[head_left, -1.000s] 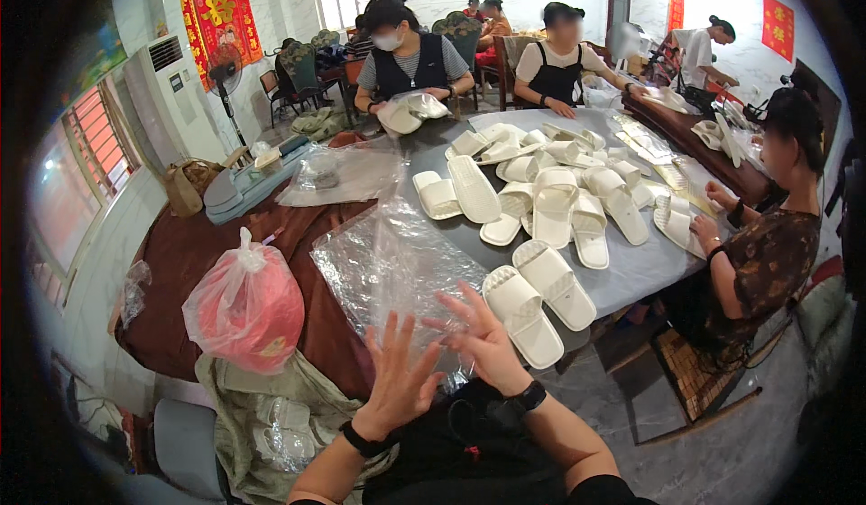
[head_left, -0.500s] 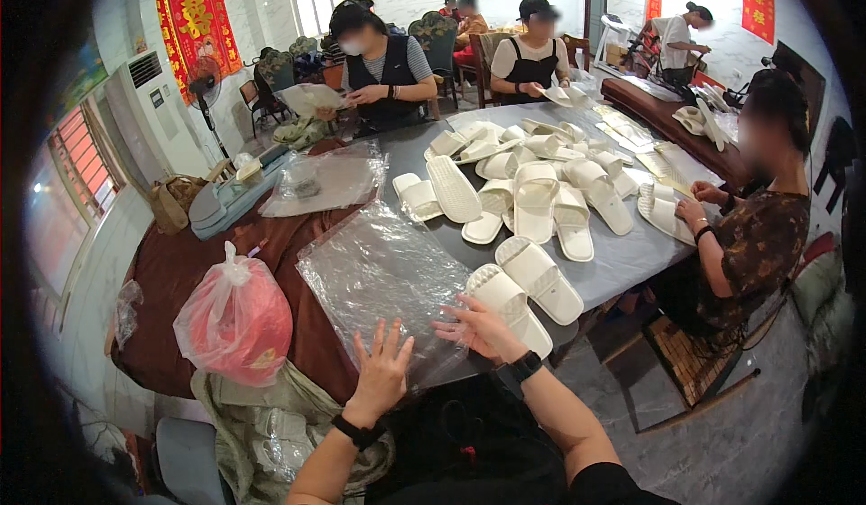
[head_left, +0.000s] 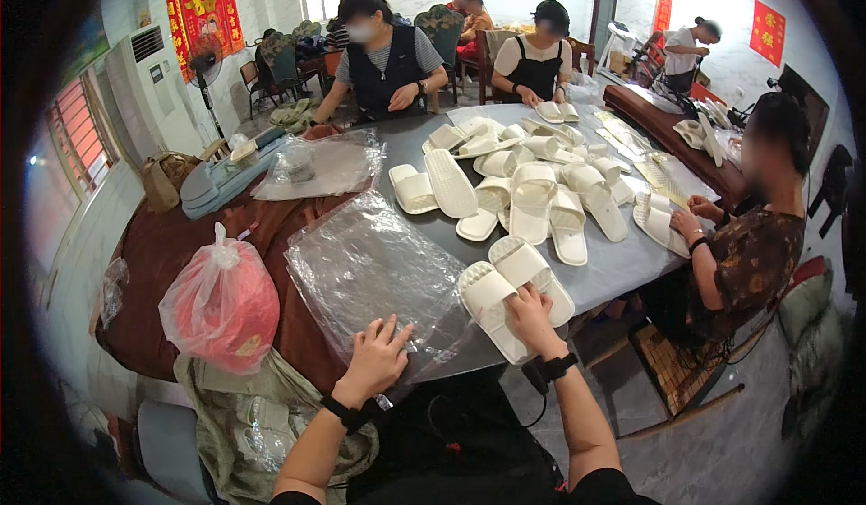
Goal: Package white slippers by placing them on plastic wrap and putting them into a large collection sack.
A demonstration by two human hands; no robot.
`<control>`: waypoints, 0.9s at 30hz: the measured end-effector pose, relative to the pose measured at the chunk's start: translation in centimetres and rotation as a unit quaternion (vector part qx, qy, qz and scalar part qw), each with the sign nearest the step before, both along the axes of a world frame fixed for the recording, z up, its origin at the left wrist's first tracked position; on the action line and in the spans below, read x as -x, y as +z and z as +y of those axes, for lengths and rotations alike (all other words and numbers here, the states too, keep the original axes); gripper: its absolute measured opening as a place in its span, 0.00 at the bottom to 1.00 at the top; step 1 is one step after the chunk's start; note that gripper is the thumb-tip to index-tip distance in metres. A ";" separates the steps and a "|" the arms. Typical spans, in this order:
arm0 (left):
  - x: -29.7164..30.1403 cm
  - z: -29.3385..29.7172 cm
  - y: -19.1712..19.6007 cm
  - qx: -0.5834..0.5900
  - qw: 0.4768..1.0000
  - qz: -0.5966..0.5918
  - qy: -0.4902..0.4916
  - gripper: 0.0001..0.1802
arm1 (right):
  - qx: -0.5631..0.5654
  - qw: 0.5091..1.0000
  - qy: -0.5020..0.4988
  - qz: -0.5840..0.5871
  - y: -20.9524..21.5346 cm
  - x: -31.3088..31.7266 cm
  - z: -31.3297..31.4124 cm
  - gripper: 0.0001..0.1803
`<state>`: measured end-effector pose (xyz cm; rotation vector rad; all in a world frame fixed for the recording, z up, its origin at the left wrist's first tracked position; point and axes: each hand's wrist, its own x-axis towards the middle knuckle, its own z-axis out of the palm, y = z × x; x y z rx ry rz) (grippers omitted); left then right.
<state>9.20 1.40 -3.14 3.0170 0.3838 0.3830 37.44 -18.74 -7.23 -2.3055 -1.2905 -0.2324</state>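
Observation:
A pair of white slippers [head_left: 539,287] lies side by side at the table's near edge. My right hand [head_left: 532,314] is on the pair, its fingers closed where the two slippers meet; the fingertips are partly hidden. To its left, my left hand [head_left: 379,353] rests with stretched fingers on the near edge of a clear plastic bag [head_left: 361,257], holding nothing. The bag lies flat and wrinkled across the grey table top [head_left: 595,296] and a brown cloth. Beyond the pair, a heap of white slippers [head_left: 532,189] covers the middle of the table.
A tied bag with pink contents [head_left: 225,302] sits on the brown cloth [head_left: 153,275] at left. More clear bags [head_left: 320,166] lie farther back. Co-workers sit or stand around the table; one on the right handles a slipper [head_left: 658,222]. A wooden-seated chair [head_left: 666,365] stands at right.
My right hand has moved from the plastic bag onto the pair of slippers and closed there. My left hand's fingers have drawn closer together. Across the table, a co-worker has let go of a pale sheet.

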 end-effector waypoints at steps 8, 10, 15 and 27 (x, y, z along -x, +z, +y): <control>0.3 1.6 -1.3 0.046 0.992 -0.115 0.011 0.24 | -0.215 0.964 -0.027 0.155 4.8 0.1 -2.5 0.12; -0.4 1.1 -2.4 0.015 0.992 -0.124 -0.008 0.23 | -0.286 0.944 -0.005 0.167 7.1 1.0 -6.1 0.13; -0.5 0.3 -3.9 0.013 0.993 -0.120 0.012 0.22 | -0.256 0.846 0.169 0.436 8.7 7.4 -8.2 0.23; 0.2 -0.8 0.6 0.058 0.992 -0.111 0.003 0.24 | 0.084 0.951 0.287 0.073 2.8 11.9 -5.1 0.11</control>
